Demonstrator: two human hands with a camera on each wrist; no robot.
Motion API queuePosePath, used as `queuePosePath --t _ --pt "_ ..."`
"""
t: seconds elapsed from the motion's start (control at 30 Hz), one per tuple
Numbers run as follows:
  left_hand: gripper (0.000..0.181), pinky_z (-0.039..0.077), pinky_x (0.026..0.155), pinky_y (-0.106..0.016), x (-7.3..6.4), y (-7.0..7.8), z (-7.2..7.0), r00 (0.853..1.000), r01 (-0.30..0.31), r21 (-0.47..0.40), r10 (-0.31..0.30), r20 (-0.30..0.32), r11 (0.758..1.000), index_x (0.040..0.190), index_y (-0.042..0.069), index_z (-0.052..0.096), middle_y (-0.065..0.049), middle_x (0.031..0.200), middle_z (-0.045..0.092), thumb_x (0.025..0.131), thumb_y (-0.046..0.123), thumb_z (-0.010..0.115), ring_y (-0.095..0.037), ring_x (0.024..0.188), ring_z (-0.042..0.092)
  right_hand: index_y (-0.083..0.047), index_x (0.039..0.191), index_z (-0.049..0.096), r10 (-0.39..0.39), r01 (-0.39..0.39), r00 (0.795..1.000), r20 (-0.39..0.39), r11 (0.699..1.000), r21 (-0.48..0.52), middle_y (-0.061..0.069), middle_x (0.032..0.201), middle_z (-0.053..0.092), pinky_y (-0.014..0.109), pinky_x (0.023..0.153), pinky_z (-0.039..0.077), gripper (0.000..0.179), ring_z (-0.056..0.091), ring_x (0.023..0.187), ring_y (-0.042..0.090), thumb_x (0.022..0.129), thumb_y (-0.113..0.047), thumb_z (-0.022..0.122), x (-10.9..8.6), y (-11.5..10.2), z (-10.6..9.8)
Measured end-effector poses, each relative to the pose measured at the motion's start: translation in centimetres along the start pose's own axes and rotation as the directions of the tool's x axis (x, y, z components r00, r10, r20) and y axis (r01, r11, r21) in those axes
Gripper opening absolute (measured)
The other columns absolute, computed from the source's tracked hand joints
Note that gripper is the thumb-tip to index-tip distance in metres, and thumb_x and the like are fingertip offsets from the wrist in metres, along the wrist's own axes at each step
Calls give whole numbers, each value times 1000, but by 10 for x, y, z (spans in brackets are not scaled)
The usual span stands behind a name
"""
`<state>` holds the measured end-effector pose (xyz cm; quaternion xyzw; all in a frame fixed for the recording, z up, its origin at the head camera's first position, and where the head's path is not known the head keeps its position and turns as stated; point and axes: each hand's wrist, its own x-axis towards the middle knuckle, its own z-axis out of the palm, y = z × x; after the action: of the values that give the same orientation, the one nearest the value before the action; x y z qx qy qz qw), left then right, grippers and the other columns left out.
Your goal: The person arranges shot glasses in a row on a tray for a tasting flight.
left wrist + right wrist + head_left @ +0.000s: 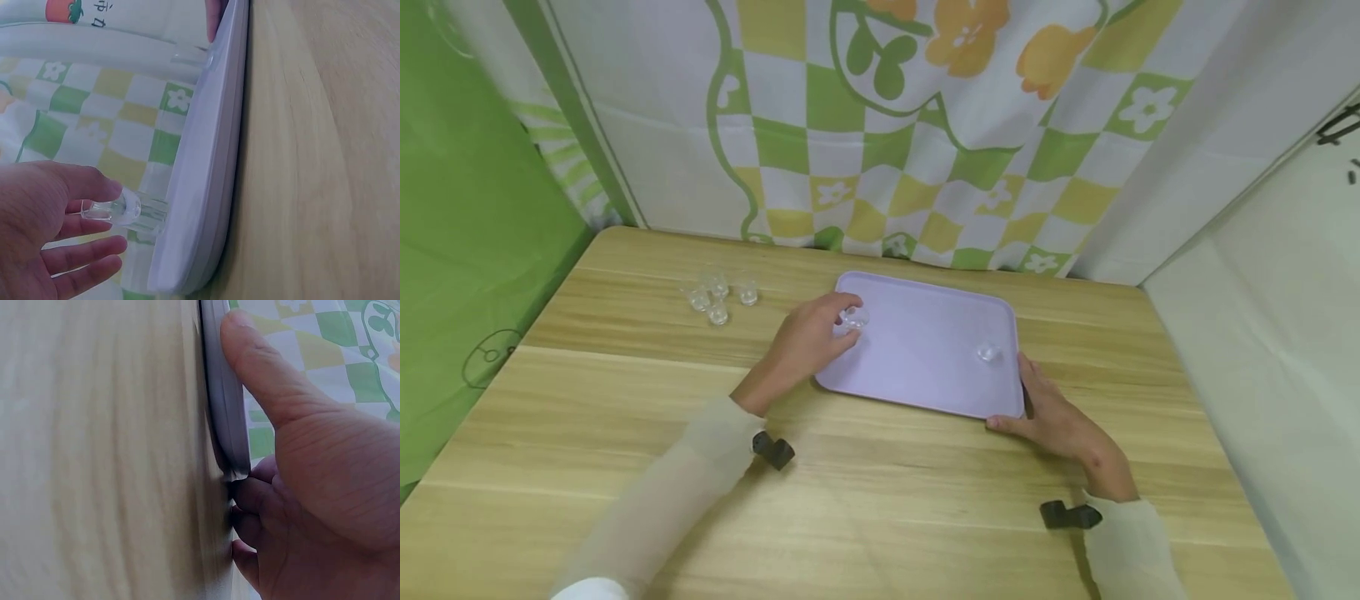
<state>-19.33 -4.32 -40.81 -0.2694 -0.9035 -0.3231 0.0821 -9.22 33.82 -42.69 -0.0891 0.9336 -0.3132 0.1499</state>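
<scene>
A pale purple tray (925,333) lies on the wooden table. At its left side my left hand (816,329) pinches a small clear shot glass (855,317) between thumb and fingers. In the left wrist view this glass (134,209) is close against the tray surface, with the thumb on it and the lower fingers spread apart. Another clear glass (988,352) stands near the tray's right end. My right hand (1056,417) grips the near right corner of the tray, thumb along the front edge and fingers on the right edge, curled in the right wrist view.
Several more small clear glasses (718,312) stand grouped on the table (850,500) to the left of the tray. A checked floral curtain (925,192) hangs behind the table's far edge. Green fabric (475,208) is on the left and a white panel (1262,292) on the right.
</scene>
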Motion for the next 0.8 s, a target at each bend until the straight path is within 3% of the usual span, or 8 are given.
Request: queuePosePath --t 0.2,0.8 --pt "38 55 71 -34 10 8 14 999 -34 -8 34 17 999 127 5 69 -9 118 73 90 14 78 -21 87 68 -5 163 -10 -7 7 1000 -4 1000 -6 31 166 -4 73 115 12 122 0 150 53 91 -48 78 0 -1 1" --pt "41 55 74 -28 45 54 62 996 -22 -110 32 86 994 132 9 67 -5 125 70 92 12 75 -14 88 67 -4 163 -8 2 -2 1000 -15 1000 -10 34 165 -1 74 114 14 121 3 149 56 90 -48 78 -1 -4 1"
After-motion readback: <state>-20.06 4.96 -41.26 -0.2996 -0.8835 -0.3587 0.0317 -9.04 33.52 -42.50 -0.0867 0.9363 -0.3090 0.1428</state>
